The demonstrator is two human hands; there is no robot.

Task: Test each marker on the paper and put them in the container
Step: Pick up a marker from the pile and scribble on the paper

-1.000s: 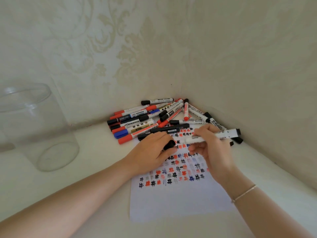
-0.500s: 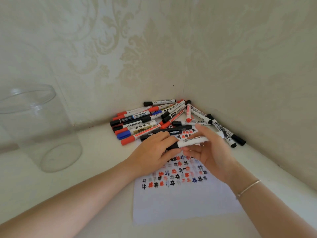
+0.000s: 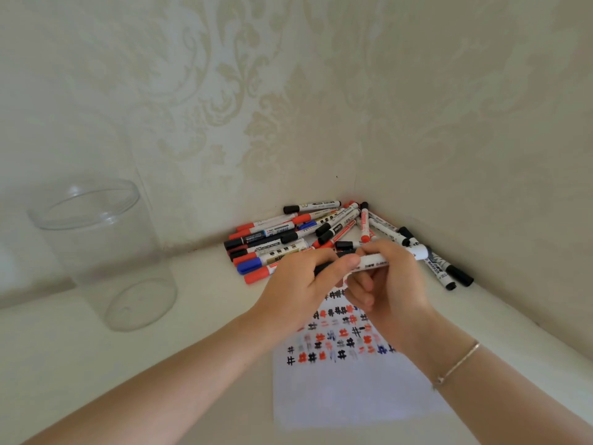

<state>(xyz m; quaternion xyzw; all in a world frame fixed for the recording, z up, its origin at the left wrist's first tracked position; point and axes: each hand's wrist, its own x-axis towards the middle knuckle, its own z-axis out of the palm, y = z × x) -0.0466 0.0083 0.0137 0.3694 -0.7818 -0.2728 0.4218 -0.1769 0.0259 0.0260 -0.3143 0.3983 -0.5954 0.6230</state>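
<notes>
- The pale tabletop (image 3: 96,364) ran into a wallpapered corner, and on it, well off to the left, stood the clear, round plastic container (image 3: 102,252), upright, open-mouthed and with nothing inside that I could see.
- In front of the hands lay the white sheet of paper (image 3: 346,393), its far half crowded with black, red and blue hash marks, its near half bare.
- Packed into the corner sat the heap of capped markers (image 3: 288,239), white barrels with red, black and blue caps, apart from the container.
- Here was the change: a second earlier the right hand (image 3: 394,290) had been holding the white-barrelled black marker (image 3: 375,262) open over the sheet while the left hand (image 3: 298,287) kept the cap; now the two had met above the far end of the paper.
- The left hand's fingers curled round the black cap end, the right hand's round the barrel, the marker lying level between them.
- Whether the cap had seated I couldn't tell, as the fingers hid the joint.
- My read: this one had been tested and was being capped, with the trip left to the container next.
</notes>
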